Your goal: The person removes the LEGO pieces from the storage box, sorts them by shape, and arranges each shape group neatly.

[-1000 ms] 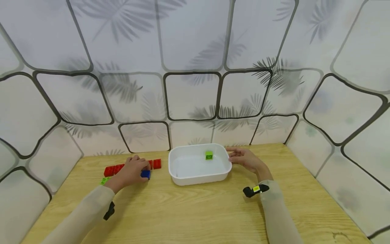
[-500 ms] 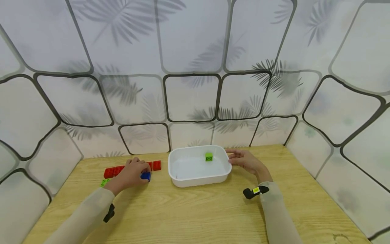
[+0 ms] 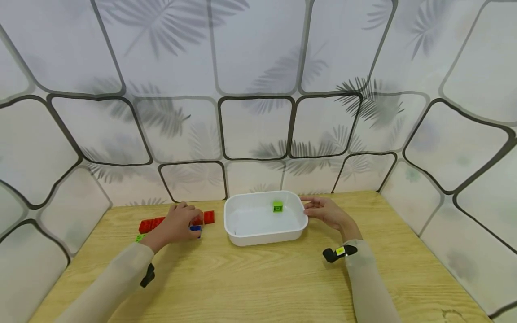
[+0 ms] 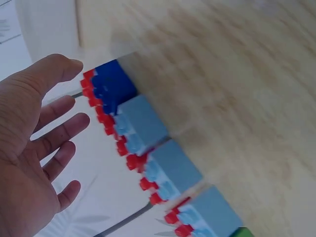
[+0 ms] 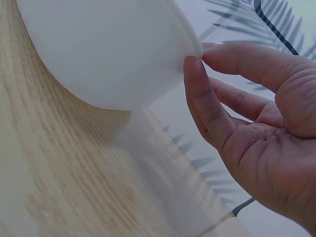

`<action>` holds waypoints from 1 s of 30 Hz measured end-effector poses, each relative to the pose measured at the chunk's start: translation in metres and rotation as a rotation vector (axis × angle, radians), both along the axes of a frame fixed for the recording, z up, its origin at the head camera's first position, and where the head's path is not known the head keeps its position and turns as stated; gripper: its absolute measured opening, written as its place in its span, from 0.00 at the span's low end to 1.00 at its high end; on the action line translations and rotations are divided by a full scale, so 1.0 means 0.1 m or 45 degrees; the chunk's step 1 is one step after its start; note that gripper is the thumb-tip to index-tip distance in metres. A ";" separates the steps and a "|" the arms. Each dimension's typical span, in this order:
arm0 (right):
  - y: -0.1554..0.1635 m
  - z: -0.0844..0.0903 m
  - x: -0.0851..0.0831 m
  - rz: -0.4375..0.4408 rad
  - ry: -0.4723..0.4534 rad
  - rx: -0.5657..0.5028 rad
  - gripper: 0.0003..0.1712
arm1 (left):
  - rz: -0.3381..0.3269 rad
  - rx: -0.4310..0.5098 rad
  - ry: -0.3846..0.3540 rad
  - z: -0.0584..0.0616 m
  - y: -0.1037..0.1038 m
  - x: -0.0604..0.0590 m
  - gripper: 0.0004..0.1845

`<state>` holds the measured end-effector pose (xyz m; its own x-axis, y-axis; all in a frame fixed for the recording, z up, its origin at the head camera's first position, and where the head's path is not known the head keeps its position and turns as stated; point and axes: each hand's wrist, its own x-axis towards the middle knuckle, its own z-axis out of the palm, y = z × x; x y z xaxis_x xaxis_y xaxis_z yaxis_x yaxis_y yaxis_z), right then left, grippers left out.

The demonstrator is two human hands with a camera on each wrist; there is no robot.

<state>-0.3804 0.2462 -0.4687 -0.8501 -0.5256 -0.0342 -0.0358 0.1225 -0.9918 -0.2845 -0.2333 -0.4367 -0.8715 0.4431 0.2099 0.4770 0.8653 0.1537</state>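
Note:
My left hand point(image 4: 37, 133) has its fingers apart beside a row of toy building bricks, its thumb closest to the dark blue brick point(image 4: 116, 84). No brick lies between the fingers. Several light blue bricks point(image 4: 175, 165) follow the dark blue one in line, and a row of red bricks point(image 3: 209, 217) runs behind. In the head view the hand covers most of the row. At the right end of a white tray point(image 3: 262, 241), my right hand point(image 5: 261, 108) pinches the rim between thumb and fingers. One green brick point(image 3: 277, 206) sits inside the tray, towards its back right.
The wooden table point(image 3: 258, 282) carries everything. A patterned cloth wall point(image 3: 258, 128) rises right behind the tray and continues along both sides. Another green brick point(image 3: 140, 237) shows at the left end of the row, partly behind my left wrist.
My left hand has shifted slightly; its fingers lie higher, and less of the dark blue brick shows. The right hand and the tray have stayed put.

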 end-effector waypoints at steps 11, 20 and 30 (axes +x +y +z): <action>0.02 -0.03 -0.01 -0.001 -0.004 -0.014 0.35 | -0.027 0.089 0.072 0.27 0.45 -0.24 0.16; 0.01 -0.03 -0.01 0.016 0.020 -0.012 0.35 | -0.143 0.102 0.116 0.37 1.22 -0.52 0.14; 0.03 -0.06 -0.04 0.017 0.031 -0.019 0.35 | -0.148 0.093 0.034 0.30 1.87 -0.78 0.13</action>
<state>-0.3839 0.2488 -0.4743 -0.8436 -0.5370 -0.0056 -0.0615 0.1068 -0.9924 -0.3625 -0.0464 -0.4068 -0.8089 0.5233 0.2680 0.5781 0.7910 0.2004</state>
